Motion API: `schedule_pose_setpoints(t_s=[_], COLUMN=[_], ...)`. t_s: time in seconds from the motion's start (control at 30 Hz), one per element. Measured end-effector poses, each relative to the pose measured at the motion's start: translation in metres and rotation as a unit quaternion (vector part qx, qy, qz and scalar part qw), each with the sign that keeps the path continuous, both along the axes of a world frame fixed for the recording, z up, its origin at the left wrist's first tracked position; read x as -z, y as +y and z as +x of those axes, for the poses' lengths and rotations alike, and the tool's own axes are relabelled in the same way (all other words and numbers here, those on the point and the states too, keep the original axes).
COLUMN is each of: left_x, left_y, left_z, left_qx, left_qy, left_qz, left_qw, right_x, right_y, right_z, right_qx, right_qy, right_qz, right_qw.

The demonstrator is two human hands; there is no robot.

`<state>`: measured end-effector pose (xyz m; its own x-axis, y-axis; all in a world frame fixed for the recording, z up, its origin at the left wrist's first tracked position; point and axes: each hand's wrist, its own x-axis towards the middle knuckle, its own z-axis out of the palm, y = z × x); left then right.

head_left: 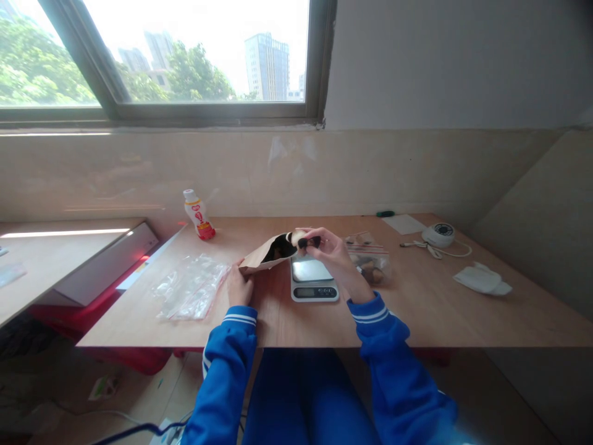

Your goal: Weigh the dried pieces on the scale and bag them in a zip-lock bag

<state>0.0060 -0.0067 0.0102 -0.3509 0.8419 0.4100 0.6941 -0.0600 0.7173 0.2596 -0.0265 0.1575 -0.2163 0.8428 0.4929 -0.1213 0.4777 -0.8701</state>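
Observation:
My left hand (239,285) grips the bottom end of a brown paper bag (265,253) that lies tilted above the wooden table (417,309), its dark open mouth facing right. My right hand (330,250) is at the bag's mouth, fingers pinched on a small dark item (309,241) that I cannot name. Just below that hand sits a small digital kitchen scale (311,279) with a bare silver platform. Both arms wear blue sleeves with white stripes.
Clear zip bags (189,287) lie left of the paper bag. A filled plastic bag of small items (370,262) lies right of the scale. A small drink bottle (198,215), a white round device with cable (438,235), paper (404,224) and a white cloth (482,279) sit further out.

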Motion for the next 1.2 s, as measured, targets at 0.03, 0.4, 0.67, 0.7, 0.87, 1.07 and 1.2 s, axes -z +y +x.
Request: schedule_pose_setpoints(t_s=[0.03, 0.4, 0.67, 0.7, 0.87, 1.07, 1.2], left_x=[-0.001, 0.001, -0.002, -0.001, 0.0, 0.002, 0.005], left_y=[0.0, 0.003, 0.001, 0.001, 0.002, 0.002, 0.003], left_z=[0.0, -0.001, -0.001, -0.001, -0.001, -0.002, -0.004], left_qx=[-0.001, -0.026, -0.019, -0.019, -0.008, -0.014, -0.013], left_qy=[0.003, 0.037, 0.067, 0.065, 0.059, 0.072, 0.075], left_qz=[0.002, -0.023, -0.026, -0.027, -0.018, -0.025, -0.021], left_qw=[1.0, 0.999, 0.997, 0.997, 0.998, 0.997, 0.997], right_x=[0.002, 0.076, 0.1, 0.098, 0.09, 0.1, 0.118], right_y=[0.001, 0.026, 0.039, 0.038, 0.032, 0.044, 0.057], right_z=[0.003, 0.034, 0.027, 0.028, 0.035, 0.041, 0.044], right_qx=[0.02, 0.144, 0.129, 0.128, 0.125, 0.121, 0.148], right_qy=[0.016, -0.19, -0.295, -0.292, -0.263, -0.174, -0.108], right_qz=[-0.012, 0.04, 0.074, 0.075, 0.062, -0.02, -0.071], right_qw=[1.0, 0.97, 0.944, 0.945, 0.955, 0.977, 0.98])
